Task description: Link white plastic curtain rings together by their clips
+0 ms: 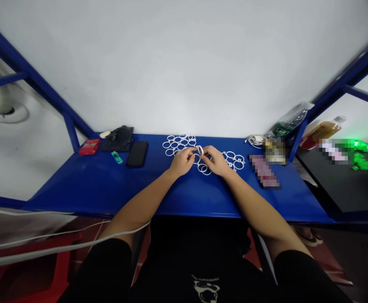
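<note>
Both my hands meet at the middle of a blue table (92,185). My left hand (182,161) and my right hand (214,160) pinch a small white ring (200,150) between their fingertips. A cluster of joined white rings (177,143) lies just behind my left hand. More white rings (235,160) lie to the right of my right hand, and a few (204,169) sit under my fingers.
A black phone (137,153), a teal lighter (116,157), a red box (89,146) and a dark pouch (118,138) lie at the left. A white cable (255,140), a plastic bottle (289,121) and blurred items sit at the right. Blue frame bars rise on both sides.
</note>
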Demonstrator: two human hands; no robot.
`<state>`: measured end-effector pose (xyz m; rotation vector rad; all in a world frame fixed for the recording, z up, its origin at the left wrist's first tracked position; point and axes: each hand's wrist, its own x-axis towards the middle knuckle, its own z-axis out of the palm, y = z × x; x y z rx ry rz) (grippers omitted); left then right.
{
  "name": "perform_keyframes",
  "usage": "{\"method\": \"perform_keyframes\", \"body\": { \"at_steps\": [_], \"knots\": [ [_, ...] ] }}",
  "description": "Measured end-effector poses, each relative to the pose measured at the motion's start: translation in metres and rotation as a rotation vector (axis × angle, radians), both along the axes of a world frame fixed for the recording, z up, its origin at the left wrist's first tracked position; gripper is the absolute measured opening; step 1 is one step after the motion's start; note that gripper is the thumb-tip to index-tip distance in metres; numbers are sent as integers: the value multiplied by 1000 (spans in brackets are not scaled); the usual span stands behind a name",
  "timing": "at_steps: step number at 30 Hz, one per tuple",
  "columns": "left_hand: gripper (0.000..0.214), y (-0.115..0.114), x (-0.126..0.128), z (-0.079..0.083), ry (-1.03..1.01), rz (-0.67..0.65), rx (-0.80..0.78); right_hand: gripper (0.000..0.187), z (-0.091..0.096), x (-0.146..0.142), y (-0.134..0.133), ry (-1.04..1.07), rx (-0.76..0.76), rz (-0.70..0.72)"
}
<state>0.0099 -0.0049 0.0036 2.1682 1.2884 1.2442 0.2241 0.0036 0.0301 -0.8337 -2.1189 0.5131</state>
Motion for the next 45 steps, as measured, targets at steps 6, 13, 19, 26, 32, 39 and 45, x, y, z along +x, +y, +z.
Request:
{"method": "perform_keyframes", "body": {
  "at_steps": [6,13,19,26,32,39,45],
  "knots": [
    [27,5,-3,-3,-120,50,-90,19,-7,-4,-2,-19,-53,-68],
    [27,-1,2,9,-78,-15,-18,20,0,-8,-4,-35,36,83],
    [23,-4,1,14,32,71,56,26,0,-5,-2,-73,-51,11],
    [20,-7,1,14,241,72,167,31,-2,-6,-4,71,-244,-45],
    [21,-9,0,19,368,40,199,31,-4,-7,-3,150,-288,-50],
    [26,-11,1,21,418,29,215,20,-5,-7,-4,172,-267,-53],
    [26,-9,0,15,376,11,231,18,-6,-5,-4,168,-235,-44]
  ]
}}
